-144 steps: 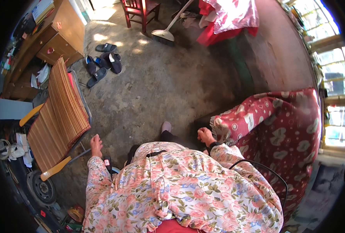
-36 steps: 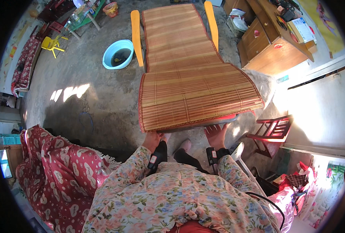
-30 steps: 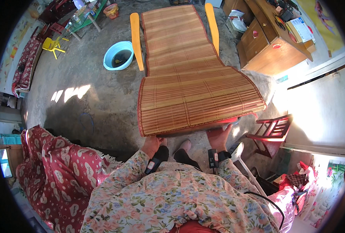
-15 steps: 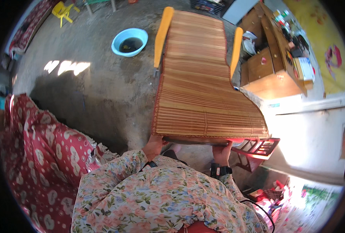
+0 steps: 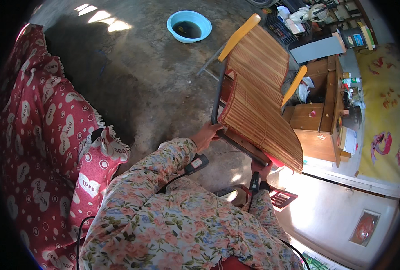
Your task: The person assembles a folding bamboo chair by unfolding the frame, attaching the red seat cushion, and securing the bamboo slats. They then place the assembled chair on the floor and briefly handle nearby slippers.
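A reclining chair with a dark metal frame stands in front of me, its near end between my hands. Over it lies a slatted bamboo mat with a reddish-brown edging. The mat sits askew, and the frame's left rail and near bar show beside it. My left hand is closed on the frame's near left corner. Farther right, my right hand grips the near end of the frame, its fingers partly hidden below the mat's edge. Two yellow armrests flank the seat.
A light blue basin with dark water stands on the concrete floor. To the right are a wooden cabinet and a red slatted stool-like thing. A red heart-patterned cover drapes something at left.
My view has turned, and the chair now points up and to the right. The mat has shifted on the frame, baring its left rail and near bar. Both hands stay at the near end.
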Demonstrator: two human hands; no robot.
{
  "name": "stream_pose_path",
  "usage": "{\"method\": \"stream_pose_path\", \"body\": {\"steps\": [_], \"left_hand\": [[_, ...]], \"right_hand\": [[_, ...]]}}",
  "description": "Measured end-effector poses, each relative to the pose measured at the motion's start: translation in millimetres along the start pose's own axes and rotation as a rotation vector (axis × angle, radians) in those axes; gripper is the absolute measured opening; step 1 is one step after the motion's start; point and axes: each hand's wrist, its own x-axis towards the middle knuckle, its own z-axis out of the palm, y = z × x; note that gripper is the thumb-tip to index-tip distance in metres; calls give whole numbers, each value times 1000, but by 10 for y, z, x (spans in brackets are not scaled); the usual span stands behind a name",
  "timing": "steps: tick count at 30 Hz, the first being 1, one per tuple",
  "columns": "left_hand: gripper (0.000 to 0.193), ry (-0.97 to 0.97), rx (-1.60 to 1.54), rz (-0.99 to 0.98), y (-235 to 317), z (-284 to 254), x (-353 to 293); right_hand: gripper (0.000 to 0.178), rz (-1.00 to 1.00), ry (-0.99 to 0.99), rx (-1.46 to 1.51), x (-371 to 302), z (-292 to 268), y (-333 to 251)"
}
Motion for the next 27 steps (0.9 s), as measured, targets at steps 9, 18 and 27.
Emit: {"method": "stream_pose_path", "body": {"steps": [9,18,27], "left_hand": [[24,62,-40,50,-119,89,-119],[22,-37,-111,55,-393,219,-718],[24,98,-76,-51,-641,40,-703]], "right_hand": [[47,-146,-1,7,30,-122,46],[37,-121,-106,-175,-527,-390,-163],[29,10,-65,36,-561,-668,-8]]}}
